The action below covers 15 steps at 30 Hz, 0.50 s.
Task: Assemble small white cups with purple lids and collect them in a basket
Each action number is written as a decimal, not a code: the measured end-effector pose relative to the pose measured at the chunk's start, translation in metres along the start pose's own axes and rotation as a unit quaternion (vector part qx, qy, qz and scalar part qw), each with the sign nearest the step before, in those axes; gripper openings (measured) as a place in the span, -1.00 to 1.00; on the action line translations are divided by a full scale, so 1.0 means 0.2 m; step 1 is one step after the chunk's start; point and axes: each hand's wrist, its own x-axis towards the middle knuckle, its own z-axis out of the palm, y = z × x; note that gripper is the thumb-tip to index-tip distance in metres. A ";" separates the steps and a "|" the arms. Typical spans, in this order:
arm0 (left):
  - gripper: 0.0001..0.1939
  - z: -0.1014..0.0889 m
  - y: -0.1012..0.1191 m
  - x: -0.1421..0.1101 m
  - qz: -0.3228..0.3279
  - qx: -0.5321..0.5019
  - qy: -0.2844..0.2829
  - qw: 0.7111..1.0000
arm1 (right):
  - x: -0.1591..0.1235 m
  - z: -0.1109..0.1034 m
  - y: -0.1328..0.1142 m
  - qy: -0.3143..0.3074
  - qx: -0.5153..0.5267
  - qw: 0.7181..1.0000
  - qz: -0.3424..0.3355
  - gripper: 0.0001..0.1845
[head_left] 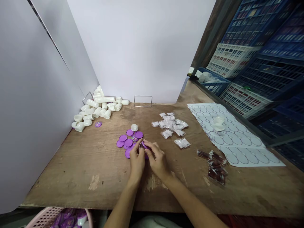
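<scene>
Both hands meet over a purple lid (pixel 143 146) at the middle of the wooden table (pixel 95 171). My left hand (pixel 137 160) pinches the lid's left side with curled fingers. My right hand (pixel 158 159) grips its right side, fingers bent. Several more purple lids (pixel 128 140) lie flat just beyond the hands, with one white cap (pixel 134 127) behind them. What sits inside the held lid I cannot make out.
A heap of white cups (pixel 95 109) lies at the back left, small clear sachets (pixel 171 125) at centre right, dark red packets (pixel 215 164) further right. A sticker sheet (pixel 237 139) covers the right side. Crates (pixel 261 63) stack beyond. A pink basket (pixel 49 217) sits below the front edge.
</scene>
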 end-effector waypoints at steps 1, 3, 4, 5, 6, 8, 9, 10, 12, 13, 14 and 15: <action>-0.63 0.00 0.00 0.00 -0.003 -0.010 0.000 1.000 | 0.00 0.00 0.01 -0.009 -0.010 1.000 -0.017 -0.66; -0.63 -0.02 0.01 0.00 -0.031 -0.048 -0.010 0.998 | -0.01 0.01 0.01 -0.023 -0.026 0.998 -0.049 -0.57; -0.60 -0.02 0.02 0.00 -0.054 -0.076 -0.019 0.995 | -0.01 0.01 0.02 -0.027 -0.030 0.998 -0.058 -0.54; -0.56 -0.03 0.03 -0.01 -0.079 -0.110 -0.032 0.990 | 0.00 0.01 0.02 -0.028 -0.032 0.997 -0.061 -0.52; -0.52 -0.04 0.03 -0.01 -0.100 -0.148 -0.050 0.983 | 0.00 0.01 0.01 -0.029 -0.033 0.997 -0.060 -0.50; -0.47 -0.05 0.04 -0.01 -0.123 -0.209 -0.085 0.966 | 0.00 0.00 0.01 -0.023 -0.032 0.998 -0.049 -0.49; -0.47 -0.05 0.04 -0.01 -0.122 -0.222 -0.093 0.963 | 0.01 0.00 0.00 -0.016 -0.032 0.998 -0.043 -0.49; -0.49 -0.05 0.04 -0.01 -0.116 -0.222 -0.095 0.963 | 0.01 0.00 -0.01 -0.005 -0.033 0.999 -0.037 -0.50; -0.52 -0.04 0.04 -0.01 -0.097 -0.195 -0.082 0.973 | 0.02 0.01 -0.02 0.019 -0.034 0.999 -0.028 -0.54; -0.52 -0.04 0.04 -0.01 -0.089 -0.180 -0.072 0.977 | 0.03 0.01 -0.02 0.029 -0.033 0.999 -0.025 -0.55; -0.52 -0.03 0.04 -0.01 -0.085 -0.168 -0.066 0.980 | 0.04 0.01 -0.02 0.035 -0.030 0.999 -0.024 -0.55; -0.51 -0.02 0.04 -0.02 -0.085 -0.161 -0.060 0.981 | 0.04 0.01 -0.02 0.039 -0.026 0.999 -0.024 -0.56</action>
